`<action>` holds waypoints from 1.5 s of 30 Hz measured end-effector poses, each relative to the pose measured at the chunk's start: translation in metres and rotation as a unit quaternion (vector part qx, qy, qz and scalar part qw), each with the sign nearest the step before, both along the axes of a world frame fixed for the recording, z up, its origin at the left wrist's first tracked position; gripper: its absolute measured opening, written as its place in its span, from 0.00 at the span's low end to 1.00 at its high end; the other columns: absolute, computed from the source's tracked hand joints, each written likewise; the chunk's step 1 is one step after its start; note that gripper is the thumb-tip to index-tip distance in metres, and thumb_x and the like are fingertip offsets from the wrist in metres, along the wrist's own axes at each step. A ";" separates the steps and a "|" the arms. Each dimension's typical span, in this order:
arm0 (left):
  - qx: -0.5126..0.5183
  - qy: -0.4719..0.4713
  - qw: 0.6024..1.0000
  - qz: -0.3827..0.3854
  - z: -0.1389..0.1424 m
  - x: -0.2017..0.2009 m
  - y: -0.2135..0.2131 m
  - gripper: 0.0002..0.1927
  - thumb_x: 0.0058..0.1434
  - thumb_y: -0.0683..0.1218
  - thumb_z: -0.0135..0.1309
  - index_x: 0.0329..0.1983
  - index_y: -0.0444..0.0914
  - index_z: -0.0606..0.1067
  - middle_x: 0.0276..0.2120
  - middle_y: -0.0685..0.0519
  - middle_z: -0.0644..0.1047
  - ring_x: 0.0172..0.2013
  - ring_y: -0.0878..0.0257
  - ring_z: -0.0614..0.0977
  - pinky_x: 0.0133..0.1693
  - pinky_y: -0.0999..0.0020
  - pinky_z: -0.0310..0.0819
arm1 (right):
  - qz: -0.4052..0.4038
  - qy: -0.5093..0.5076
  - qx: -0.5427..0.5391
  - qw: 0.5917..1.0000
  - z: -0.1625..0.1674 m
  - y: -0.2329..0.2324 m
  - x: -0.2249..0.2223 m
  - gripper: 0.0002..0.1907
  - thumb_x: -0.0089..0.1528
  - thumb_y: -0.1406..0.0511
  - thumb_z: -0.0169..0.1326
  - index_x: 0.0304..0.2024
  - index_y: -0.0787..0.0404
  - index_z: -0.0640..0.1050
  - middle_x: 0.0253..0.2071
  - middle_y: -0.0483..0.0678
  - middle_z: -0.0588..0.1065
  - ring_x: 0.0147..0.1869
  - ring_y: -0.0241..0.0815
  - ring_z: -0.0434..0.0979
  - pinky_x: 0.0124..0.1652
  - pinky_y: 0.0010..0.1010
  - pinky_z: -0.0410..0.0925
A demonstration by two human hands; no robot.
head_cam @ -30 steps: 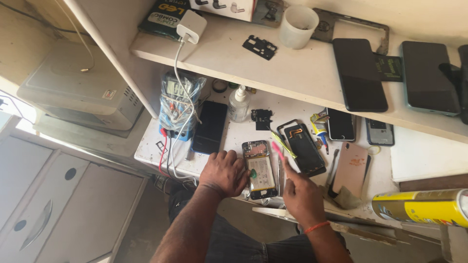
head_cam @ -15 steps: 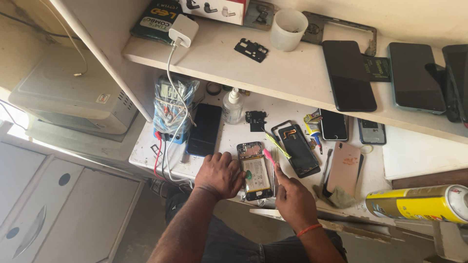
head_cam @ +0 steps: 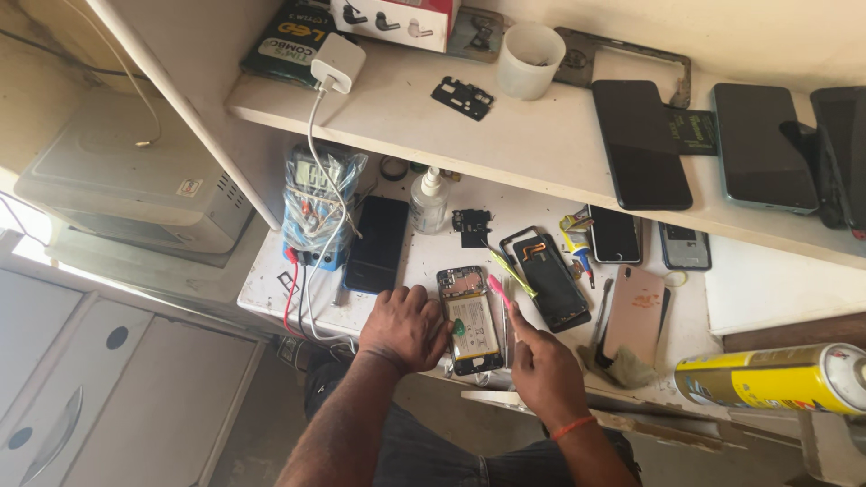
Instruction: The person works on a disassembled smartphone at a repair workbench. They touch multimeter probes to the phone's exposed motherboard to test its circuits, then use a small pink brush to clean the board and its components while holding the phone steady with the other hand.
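Note:
An opened phone (head_cam: 472, 317) with its battery and circuit board exposed lies face down at the front of the white bench (head_cam: 424, 261). My left hand (head_cam: 406, 326) rests flat beside it, fingers touching its left edge. My right hand (head_cam: 539, 365) is just right of the phone and pinches a thin pink tool (head_cam: 498, 289), whose tip sits at the phone's upper right corner. A yellow-green pry tool (head_cam: 511, 271) lies just beyond.
A black phone frame (head_cam: 548, 280), a rose-gold phone (head_cam: 634, 313), a black phone (head_cam: 377, 243), a spray bottle (head_cam: 428, 202) and a wrapped multimeter (head_cam: 313, 209) crowd the bench. A yellow spray can (head_cam: 776, 380) lies at right. The shelf (head_cam: 541, 144) above holds phones, a cup (head_cam: 530, 59) and a charger (head_cam: 337, 63).
My right hand has lifted a finger and moved the pink tool up toward the opened phone's upper right corner. The left hand stays on the phone's left side.

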State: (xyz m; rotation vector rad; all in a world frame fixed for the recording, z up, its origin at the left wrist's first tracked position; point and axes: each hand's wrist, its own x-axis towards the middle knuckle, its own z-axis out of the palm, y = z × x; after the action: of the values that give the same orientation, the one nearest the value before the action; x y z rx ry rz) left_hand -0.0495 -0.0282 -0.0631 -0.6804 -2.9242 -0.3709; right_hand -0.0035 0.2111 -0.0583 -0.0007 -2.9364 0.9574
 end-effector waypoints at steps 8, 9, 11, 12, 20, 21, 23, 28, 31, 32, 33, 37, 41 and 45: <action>0.018 0.014 1.000 -0.001 -0.002 0.001 -0.002 0.17 0.61 0.59 0.51 0.37 0.42 0.77 0.36 0.48 0.73 0.39 0.51 0.76 0.41 0.53 0.66 | 0.043 -0.009 0.038 0.998 0.006 -0.013 0.005 0.29 0.60 0.67 0.52 0.64 0.41 0.74 0.33 0.53 0.77 0.38 0.57 0.79 0.38 0.47 0.71; 0.020 0.021 1.000 -0.001 -0.003 0.002 -0.002 0.17 0.61 0.59 0.51 0.37 0.42 0.77 0.36 0.48 0.73 0.39 0.51 0.76 0.41 0.53 0.66 | 0.044 -0.020 0.051 0.998 0.007 -0.013 0.004 0.29 0.60 0.67 0.52 0.64 0.41 0.74 0.33 0.53 0.77 0.38 0.57 0.79 0.38 0.47 0.71; 0.020 0.027 0.999 0.000 -0.003 0.002 -0.002 0.17 0.61 0.59 0.52 0.37 0.42 0.77 0.36 0.49 0.73 0.39 0.51 0.76 0.41 0.53 0.66 | 0.044 -0.030 0.054 0.997 0.009 -0.013 0.002 0.30 0.60 0.67 0.51 0.64 0.41 0.73 0.34 0.53 0.77 0.37 0.57 0.79 0.39 0.47 0.71; 0.020 0.026 0.999 0.001 -0.003 0.002 -0.002 0.17 0.61 0.59 0.52 0.37 0.42 0.77 0.36 0.49 0.73 0.39 0.51 0.76 0.41 0.53 0.66 | 0.044 -0.034 0.056 0.997 0.010 -0.012 0.002 0.30 0.60 0.67 0.51 0.65 0.41 0.73 0.34 0.53 0.77 0.37 0.57 0.79 0.39 0.47 0.71; 0.001 0.006 1.000 0.002 -0.001 0.002 -0.001 0.18 0.62 0.60 0.51 0.37 0.42 0.77 0.37 0.49 0.73 0.40 0.52 0.76 0.42 0.54 0.67 | 0.047 -0.050 0.049 0.996 0.020 -0.013 -0.001 0.28 0.60 0.66 0.50 0.63 0.40 0.75 0.35 0.54 0.78 0.39 0.57 0.79 0.39 0.47 0.71; -0.002 -0.001 1.000 0.003 -0.001 0.002 -0.001 0.18 0.62 0.60 0.50 0.37 0.42 0.77 0.37 0.49 0.73 0.40 0.52 0.76 0.42 0.54 0.66 | 0.055 -0.044 0.042 0.997 0.022 -0.013 -0.001 0.28 0.59 0.66 0.50 0.62 0.41 0.75 0.36 0.54 0.79 0.39 0.57 0.80 0.39 0.47 0.71; 0.001 -0.003 1.000 0.002 0.000 0.001 0.001 0.18 0.62 0.60 0.50 0.37 0.42 0.77 0.37 0.49 0.73 0.41 0.52 0.76 0.42 0.53 0.66 | 0.038 -0.082 0.046 0.995 0.025 -0.009 -0.005 0.28 0.60 0.66 0.50 0.63 0.39 0.75 0.35 0.55 0.78 0.39 0.57 0.80 0.41 0.46 0.71; 0.011 0.013 1.000 0.000 0.000 0.002 -0.002 0.18 0.62 0.60 0.50 0.38 0.42 0.77 0.37 0.48 0.73 0.41 0.51 0.75 0.43 0.53 0.66 | 0.045 -0.093 0.026 0.994 0.033 -0.007 -0.011 0.26 0.61 0.66 0.50 0.62 0.40 0.76 0.35 0.57 0.79 0.37 0.57 0.81 0.38 0.46 0.71; 0.003 -0.003 1.000 0.003 -0.001 0.001 0.000 0.18 0.62 0.60 0.50 0.37 0.42 0.77 0.37 0.48 0.73 0.41 0.51 0.75 0.43 0.53 0.66 | -0.018 -0.137 -0.016 0.990 0.037 0.000 -0.013 0.25 0.63 0.64 0.50 0.62 0.37 0.76 0.34 0.58 0.79 0.32 0.55 0.83 0.36 0.44 0.73; 0.002 0.002 1.000 0.002 -0.001 0.000 -0.001 0.18 0.62 0.60 0.50 0.37 0.42 0.77 0.37 0.48 0.73 0.41 0.51 0.75 0.43 0.53 0.66 | -0.019 -0.101 -0.022 0.994 0.037 0.004 -0.013 0.26 0.62 0.65 0.50 0.63 0.38 0.75 0.34 0.59 0.79 0.33 0.56 0.83 0.35 0.44 0.72; 0.001 0.005 1.000 0.001 -0.001 0.000 -0.001 0.18 0.62 0.60 0.50 0.38 0.42 0.77 0.37 0.48 0.73 0.41 0.51 0.75 0.43 0.53 0.66 | -0.020 -0.066 -0.029 0.997 0.037 0.006 -0.012 0.28 0.62 0.66 0.49 0.64 0.39 0.75 0.34 0.60 0.78 0.33 0.57 0.82 0.34 0.44 0.72; -0.007 -0.004 1.000 0.006 -0.003 0.001 0.000 0.18 0.62 0.60 0.50 0.37 0.42 0.77 0.37 0.48 0.73 0.41 0.51 0.75 0.42 0.52 0.66 | 0.010 -0.018 -0.014 1.000 0.027 0.008 -0.006 0.28 0.61 0.67 0.49 0.63 0.40 0.76 0.36 0.58 0.80 0.37 0.58 0.82 0.36 0.44 0.72; 0.007 0.012 1.000 0.001 -0.003 0.002 0.000 0.18 0.62 0.60 0.51 0.37 0.42 0.77 0.37 0.48 0.73 0.41 0.51 0.75 0.42 0.52 0.66 | 0.023 -0.036 0.001 0.999 0.015 0.003 -0.005 0.29 0.60 0.68 0.49 0.63 0.41 0.74 0.37 0.56 0.79 0.40 0.57 0.81 0.40 0.44 0.72; 0.017 0.006 1.000 -0.001 -0.003 0.002 -0.002 0.17 0.61 0.60 0.52 0.36 0.42 0.77 0.37 0.48 0.73 0.41 0.51 0.75 0.42 0.52 0.66 | 0.023 -0.039 0.036 0.998 0.010 0.001 -0.003 0.25 0.61 0.66 0.51 0.60 0.43 0.77 0.36 0.54 0.79 0.41 0.57 0.80 0.41 0.46 0.71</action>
State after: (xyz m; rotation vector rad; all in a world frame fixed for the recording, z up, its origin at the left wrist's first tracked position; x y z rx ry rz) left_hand -0.0478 -0.0298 -0.0661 -0.6778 -2.8985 -0.4140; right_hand -0.0060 0.2120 -0.0486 0.0349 -3.0531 0.8756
